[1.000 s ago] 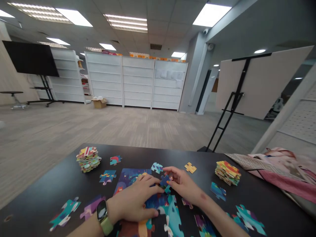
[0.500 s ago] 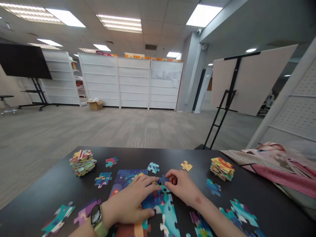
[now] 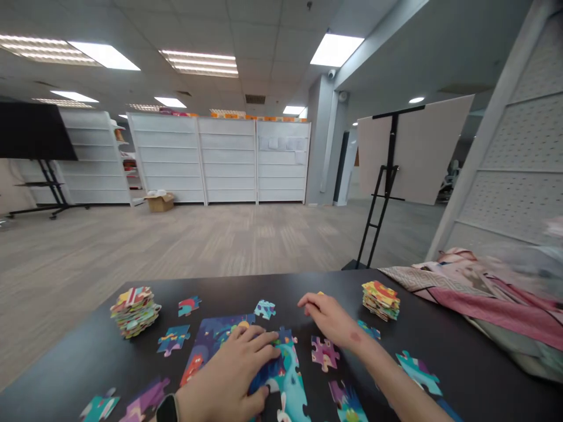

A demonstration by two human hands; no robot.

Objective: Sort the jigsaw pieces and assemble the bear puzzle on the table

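The left hand (image 3: 233, 375) lies open and flat, its fingers spread over the assembled jigsaw section (image 3: 285, 375) with no loose piece showing in its hold; the right hand (image 3: 329, 319) hangs loosely curled over the table, and whether it grips anything cannot be told; the tip of a yellow jigsaw piece (image 3: 319, 292) peeks out just past its fingers. Taking 12 o'clock as straight ahead of the wearer, the section sits at 12 o'clock on the black table (image 3: 65, 369), its long axis slanting from the lower middle of the view up toward 1 o'clock, with a teal strip narrowing to a knobbed end; its dark blue part spreads toward 11 o'clock. Loose pieces surround it; a purple-and-pink jigsaw piece (image 3: 324, 353) lies just beside it at 1 o'clock, and a teal jigsaw piece (image 3: 417, 372) lies well apart at 2 o'clock. A stack of jigsaw pieces (image 3: 134, 312) stands at 10 o'clock near the table's far edge, and a second stack (image 3: 380, 300) at 1 o'clock; bare black tabletop shows between these and the section; a patterned pink cloth (image 3: 461, 293) overlaps the table's corner at 2 o'clock; sheets (image 3: 281, 143) on the distant white shelving are too small to read.
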